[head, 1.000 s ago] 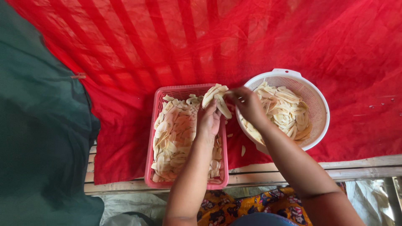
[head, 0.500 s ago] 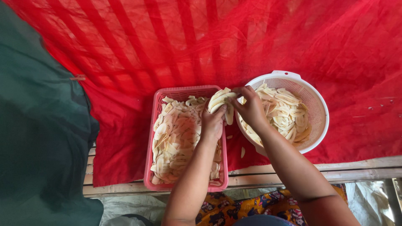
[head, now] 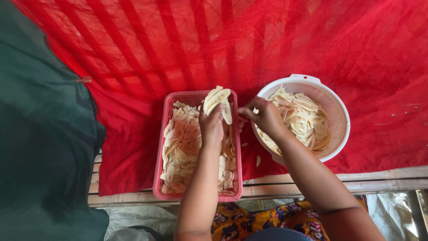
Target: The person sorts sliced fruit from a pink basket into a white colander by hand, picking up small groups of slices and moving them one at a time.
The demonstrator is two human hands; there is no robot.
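My left hand (head: 211, 126) holds a stack of pale banana slices (head: 217, 101) over the far end of a pink rectangular basket (head: 159, 154) filled with more slices. My right hand (head: 264, 117) hovers over the near-left rim of a white round colander (head: 339, 117), fingers pinched; whether it holds a slice I cannot tell. The colander holds several long pale slices (head: 303, 118). Both containers rest on a red mesh cloth (head: 276, 44).
A dark green cloth (head: 40, 143) covers the left side. A wooden slat edge (head: 379, 175) runs along the front under the red cloth. A few loose slices (head: 258, 160) lie between basket and colander. Patterned fabric (head: 249, 221) shows below.
My right hand has drawn away from the stack in my left hand and moved right, toward the colander. The left hand stays over the pink basket with its stack.
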